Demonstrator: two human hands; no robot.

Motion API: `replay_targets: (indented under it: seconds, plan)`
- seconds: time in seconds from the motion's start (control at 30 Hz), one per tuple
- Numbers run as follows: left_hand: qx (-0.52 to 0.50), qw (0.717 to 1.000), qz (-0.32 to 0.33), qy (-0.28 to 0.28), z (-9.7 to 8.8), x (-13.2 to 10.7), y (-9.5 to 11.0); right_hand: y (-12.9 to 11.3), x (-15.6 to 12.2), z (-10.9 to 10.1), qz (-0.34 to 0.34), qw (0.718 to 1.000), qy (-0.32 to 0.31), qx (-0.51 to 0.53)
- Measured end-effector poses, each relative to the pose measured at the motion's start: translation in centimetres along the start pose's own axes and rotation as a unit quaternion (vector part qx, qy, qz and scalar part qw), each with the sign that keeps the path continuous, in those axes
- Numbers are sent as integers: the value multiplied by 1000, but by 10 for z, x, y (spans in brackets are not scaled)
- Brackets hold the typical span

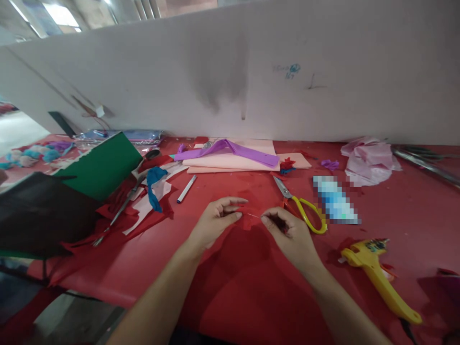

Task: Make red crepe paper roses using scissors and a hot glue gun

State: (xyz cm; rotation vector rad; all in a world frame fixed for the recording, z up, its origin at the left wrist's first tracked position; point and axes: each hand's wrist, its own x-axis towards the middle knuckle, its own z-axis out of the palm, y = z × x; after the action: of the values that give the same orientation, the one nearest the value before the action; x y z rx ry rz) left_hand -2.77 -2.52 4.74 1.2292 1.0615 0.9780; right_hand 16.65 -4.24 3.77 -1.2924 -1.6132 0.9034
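Note:
Both my hands are over the red tabletop in the middle of the head view. My left hand (219,218) has its index finger stretched out, while its thumb and another finger close at the edge of a small red piece of cloth (247,222). This piece blends into the red table, so its outline is hard to make out. My right hand (287,227) is closed in a pinch on a thin, light needle-like sliver (253,215) that points left across the red piece. Just beyond my right hand lie yellow-handled scissors (305,211), slightly open.
A yellow glue gun (381,278) lies at right, beside a blurred-out blue-white item (336,200). A marker (187,189) and purple strip (247,152) lie farther back. Scraps, a blue piece (155,187) and a green board (102,167) crowd the left. A pale partition (143,81) stands behind.

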Motion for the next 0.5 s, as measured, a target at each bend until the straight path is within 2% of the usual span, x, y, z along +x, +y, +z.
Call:
replay_targets:
  seconds: [0.5]
  plan:
    - [-35, 999, 0, -39, 1, -3, 3, 2, 2, 0, 3, 1000, -5, 1]
